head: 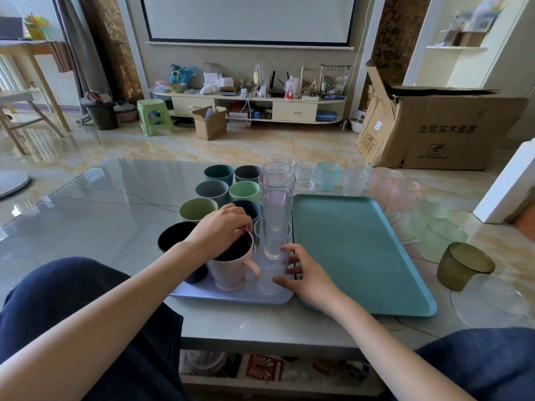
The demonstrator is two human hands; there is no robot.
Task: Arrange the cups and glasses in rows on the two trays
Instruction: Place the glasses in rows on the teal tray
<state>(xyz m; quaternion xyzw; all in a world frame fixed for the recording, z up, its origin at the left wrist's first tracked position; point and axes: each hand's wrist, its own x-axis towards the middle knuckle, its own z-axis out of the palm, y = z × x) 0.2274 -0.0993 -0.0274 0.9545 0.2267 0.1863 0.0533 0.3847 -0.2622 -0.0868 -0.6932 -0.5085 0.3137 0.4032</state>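
Knees: both of mine in dark blue fill the bottom corners, forearms reaching over them to the glass table (101, 198).
Left hand (223, 230): fingers curled over the rim of the pink mug (231, 270), gripping it from above; mug stands at the near edge of the lavender tray (231, 298).
Right hand (307, 276): fingers spread and relaxed, tips touching the near clear glass (270, 261) low on its side; thumb at the base. Looks like steadying, not a closed grip.
Done, left tray: 2 columns of coloured cups, about 8 counting the mug, plus 1 column of tall clear glasses (275, 209) along the right edge. My read: this tray is nearly full, last row getting squared up.
Left to do: teal tray (362, 256) holds nothing yet. Loose pieces wait beyond and right of it: clear glasses, a pale blue one (328, 175), pink glasses (402, 189), green glasses (443, 235), an olive glass (463, 264), a clear piece at the right edge (498, 296). Roughly half the job, I'd judge.
Hard to read: clear glasses overlap, so exact count is unsure. Black cup (176, 238) is partly behind my left wrist. Lavender tray's far edge is hidden by cups. Pink mug's contact with its neighbours: cannot tell.
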